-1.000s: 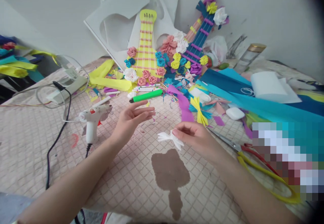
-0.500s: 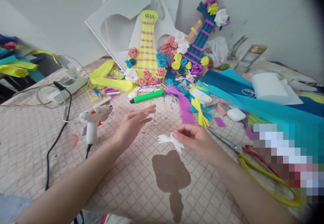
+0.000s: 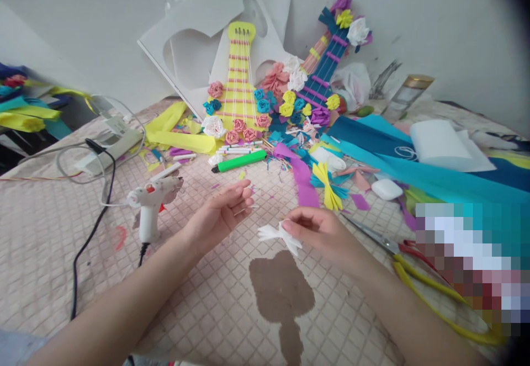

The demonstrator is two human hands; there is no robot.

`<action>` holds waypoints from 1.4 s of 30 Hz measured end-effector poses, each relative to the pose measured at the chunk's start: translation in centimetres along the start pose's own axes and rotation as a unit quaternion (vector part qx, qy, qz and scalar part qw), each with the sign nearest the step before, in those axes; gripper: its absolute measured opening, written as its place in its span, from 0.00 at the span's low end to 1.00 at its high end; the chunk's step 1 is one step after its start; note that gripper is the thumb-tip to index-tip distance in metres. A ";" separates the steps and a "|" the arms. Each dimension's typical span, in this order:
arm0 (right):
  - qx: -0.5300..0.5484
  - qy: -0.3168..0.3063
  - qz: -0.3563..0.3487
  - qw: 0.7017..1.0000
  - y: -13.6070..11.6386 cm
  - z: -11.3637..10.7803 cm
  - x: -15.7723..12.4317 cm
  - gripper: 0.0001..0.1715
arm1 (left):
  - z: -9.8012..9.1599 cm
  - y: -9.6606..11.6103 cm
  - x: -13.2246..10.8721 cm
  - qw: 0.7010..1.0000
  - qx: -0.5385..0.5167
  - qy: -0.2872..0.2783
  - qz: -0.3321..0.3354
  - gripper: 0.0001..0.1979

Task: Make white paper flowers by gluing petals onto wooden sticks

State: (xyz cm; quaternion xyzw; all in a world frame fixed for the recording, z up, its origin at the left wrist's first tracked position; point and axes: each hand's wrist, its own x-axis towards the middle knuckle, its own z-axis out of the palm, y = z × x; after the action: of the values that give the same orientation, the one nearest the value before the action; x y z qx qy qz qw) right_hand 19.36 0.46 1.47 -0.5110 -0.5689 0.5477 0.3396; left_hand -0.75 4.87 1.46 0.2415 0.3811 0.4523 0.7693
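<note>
Head view: over the checked surface (image 3: 223, 283), a white paper bow (image 3: 280, 231) is held at its middle by the right hand (image 3: 323, 232), whose grip is narrow, thumb against forefinger. Beside the right forearm, scissors (image 3: 391, 244) are laid. The left hand (image 3: 221, 208) is held near the bow, its grip fairly wide, with fingers loosely bent. Beyond the hands, a yellow bow (image 3: 328, 186) and a green marker (image 3: 240, 162) are seen; behind them, a yellow guitar shape (image 3: 240, 90) is stood.
</note>
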 end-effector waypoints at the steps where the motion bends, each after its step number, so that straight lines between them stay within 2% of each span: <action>1: -0.001 0.000 -0.001 1.000 0.0 0.0 0.0 0.09 | 0.1 0.0 -0.1 1.000 0.022 0.003 0.012 0.08; 4: -0.006 -0.003 -0.001 1.000 -0.1 0.0 0.0 0.09 | 0.3 -0.3 -0.3 0.991 0.106 0.013 0.078 0.10; 7: -0.009 -0.002 0.001 1.000 -0.1 -0.1 0.0 0.10 | 0.2 -0.5 -0.5 0.969 0.199 0.009 0.148 0.13; 12: -0.007 -0.009 -0.006 1.000 0.0 -0.1 -0.1 0.10 | -0.1 -0.9 -0.9 0.904 0.369 0.009 0.216 0.20; 16: -0.005 -0.003 -0.005 1.000 -0.1 0.0 -0.1 0.11 | -0.1 -1.1 -1.2 0.849 0.444 0.010 0.286 0.20; 18: -0.005 -0.002 -0.004 1.000 -0.2 0.0 -0.1 0.11 | 0.0 -1.1 -1.3 0.851 0.441 -0.007 0.284 0.19; 22: -0.009 -0.003 -0.014 1.000 -0.4 0.0 -0.1 0.11 | 0.2 -0.9 -1.3 0.907 0.362 -0.059 0.206 0.19; 24: -0.008 -0.010 -0.027 1.000 -0.4 0.0 -0.2 0.10 | 0.2 -0.8 -1.3 0.923 0.330 -0.087 0.178 0.21; 26: -0.015 -0.024 -0.032 0.999 -0.4 -0.1 -0.2 0.10 | 0.2 -0.8 -1.5 0.925 0.317 -0.121 0.173 0.21; 28: -0.038 -0.043 -0.021 0.998 -0.3 -0.2 -0.3 0.10 | 0.1 -0.9 -1.7 0.912 0.331 -0.137 0.199 0.20; 30: -0.077 -0.056 -0.006 0.995 0.0 -0.1 -0.3 0.10 | 0.0 -1.1 -2.0 0.874 0.393 -0.127 0.256 0.20; 31: -0.101 -0.059 -0.004 0.993 0.2 0.0 -0.3 0.10 | -0.1 -1.2 -2.0 0.843 0.434 -0.123 0.292 0.20; 36: -0.189 -0.100 -0.053 0.975 1.0 0.2 -0.4 0.05 | -0.7 -1.9 -1.9 0.663 0.576 -0.165 0.450 0.27; 39: -0.183 -0.129 -0.052 0.973 0.6 -0.2 -0.6 0.12 | -1.0 -1.7 -1.8 0.583 0.621 -0.200 0.485 0.26; 41: -0.176 -0.111 -0.061 0.976 0.1 -0.7 -0.7 0.13 | -1.0 -1.3 -2.0 0.548 0.644 -0.243 0.475 0.22; 42: -0.167 -0.093 -0.072 0.979 -0.2 -0.8 -0.7 0.10 | -0.9 -1.0 -2.2 0.537 0.651 -0.263 0.467 0.19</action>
State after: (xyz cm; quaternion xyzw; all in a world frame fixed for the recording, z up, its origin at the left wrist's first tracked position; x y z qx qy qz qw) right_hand 20.28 0.05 1.94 -0.4652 -0.7165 0.4645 0.2334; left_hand -1.60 2.44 1.07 0.9278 0.1836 0.2907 0.1450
